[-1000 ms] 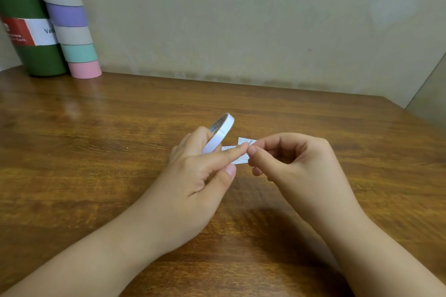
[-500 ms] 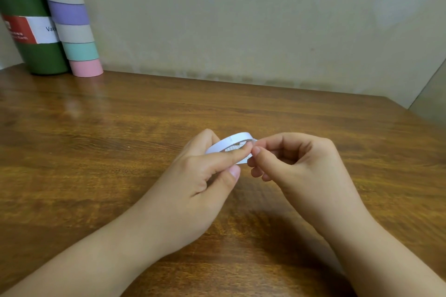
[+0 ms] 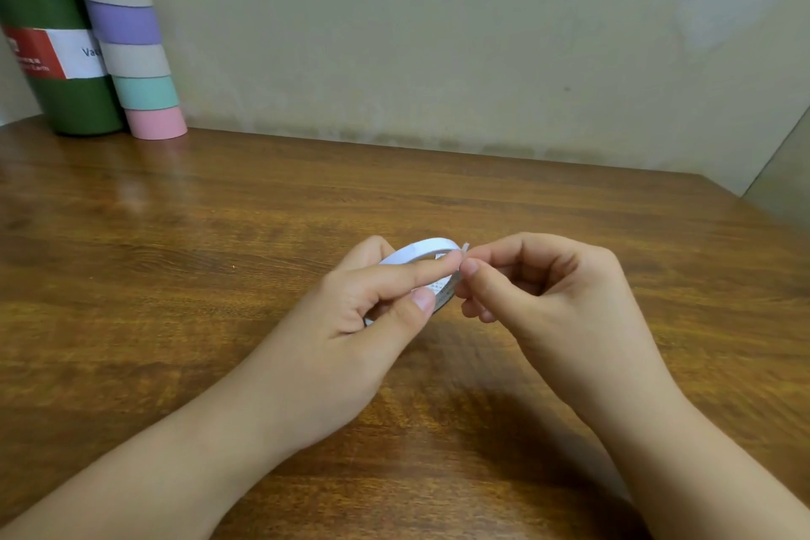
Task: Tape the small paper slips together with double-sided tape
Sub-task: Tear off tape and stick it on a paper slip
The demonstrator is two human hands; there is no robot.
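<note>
green bottle (image 3: 57, 101), striped pastel tube (image 3: 131, 44), wooden table (image 3: 219, 254)

Two hands (image 3: 350, 320) — one roll of white tape (image 3: 420, 248), one green canister (image 3: 57, 57), one striped pastel tube (image 3: 131, 39) — on one tabletop (image 3: 219, 232).

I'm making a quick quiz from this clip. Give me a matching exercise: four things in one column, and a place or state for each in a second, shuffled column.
Things:
1. tape roll
2. tape end
3. green bottle
4. striped tube

Places or states:
A. pinched by the right hand
B. far left corner, red and white label
C. held in the left hand
D. standing beside the bottle, pink band at the bottom

Pairs: 1-C, 2-A, 3-B, 4-D
</note>
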